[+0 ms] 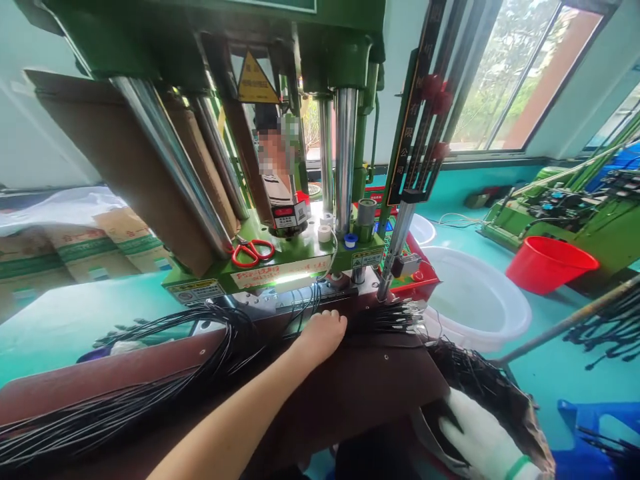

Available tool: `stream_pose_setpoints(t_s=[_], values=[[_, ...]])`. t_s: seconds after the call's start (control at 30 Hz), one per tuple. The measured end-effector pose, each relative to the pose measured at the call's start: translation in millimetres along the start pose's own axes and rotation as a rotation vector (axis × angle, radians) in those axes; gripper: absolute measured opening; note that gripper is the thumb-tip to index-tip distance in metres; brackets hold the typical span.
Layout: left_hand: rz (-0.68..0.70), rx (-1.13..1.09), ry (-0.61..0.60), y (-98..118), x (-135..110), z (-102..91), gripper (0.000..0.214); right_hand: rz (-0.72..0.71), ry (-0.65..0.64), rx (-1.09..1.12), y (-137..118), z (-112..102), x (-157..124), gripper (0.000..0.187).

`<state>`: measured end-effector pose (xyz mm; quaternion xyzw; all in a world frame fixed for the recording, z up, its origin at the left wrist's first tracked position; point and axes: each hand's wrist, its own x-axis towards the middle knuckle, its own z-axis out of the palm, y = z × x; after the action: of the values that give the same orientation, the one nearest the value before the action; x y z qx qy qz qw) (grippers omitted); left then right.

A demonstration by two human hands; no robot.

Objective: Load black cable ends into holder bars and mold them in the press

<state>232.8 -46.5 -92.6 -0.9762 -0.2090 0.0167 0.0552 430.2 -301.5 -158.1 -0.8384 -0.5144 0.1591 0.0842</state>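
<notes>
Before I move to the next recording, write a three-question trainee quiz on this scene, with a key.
1. True or false: the left hand, beside the black cable bundle, wears a glove.
2. What colour are the handles of the scissors? A blue, B red, C yellow.
3. Which hand is nearer the green press?

Key: 1 false, it is bare, while the right hand is gloved; 2 B; 3 the left.

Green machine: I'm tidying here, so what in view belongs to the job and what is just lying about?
Seemingly the job's:
black cables by the left hand
green machine

Apparently lying about:
red-handled scissors
blue roll
red bucket
</notes>
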Motion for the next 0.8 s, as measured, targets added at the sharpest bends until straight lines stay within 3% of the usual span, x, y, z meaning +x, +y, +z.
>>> stream_pose_setpoints(t_s=[0.1, 0.2, 0.3, 0.37, 0.43, 0.6, 0.7, 0.8], values=[[0.070, 0.041, 0.064, -2.0, -4.2, -2.9, 0.019, -0.010, -0.013, -0.026, 3.3, -0.5, -3.2, 0.046], [-0.010, -0.048, 0.209, -2.6, -13.2, -9.2, 0.017, -0.020, -0.019, -0.024, 4.0, -0.7, -7.7, 0.045], [-0.179, -0.427, 0.332, -6.1, -22.3, -17.1, 0.012, -0.060, -0.010, 0.011, -9.7, -12.7, -12.3, 0.037], [-0.246, -0.692, 0.336, -10.7, -26.1, -21.6, 0.015, -0.169, 0.013, 0.062, -27.4, -28.8, -15.2, 0.031], [-0.264, -0.820, 0.345, -15.4, -27.7, -24.2, 0.020, -0.303, 0.057, 0.162, -48.0, -46.0, -17.4, 0.029], [-0.282, -0.923, 0.395, -19.0, -27.4, -20.2, 0.027, -0.379, 0.112, 0.645, -93.0, -59.6, -8.2, 0.028], [-0.297, -1.003, 0.366, -16.3, -27.4, -14.5, 0.031, -0.368, 0.023, 1.146, -120.3, -52.0, 18.7, 0.032], [-0.288, -1.064, 0.368, -14.5, -27.9, -11.5, 0.032, -0.349, 0.133, 1.546, -150.6, -49.7, 58.2, 0.048]])
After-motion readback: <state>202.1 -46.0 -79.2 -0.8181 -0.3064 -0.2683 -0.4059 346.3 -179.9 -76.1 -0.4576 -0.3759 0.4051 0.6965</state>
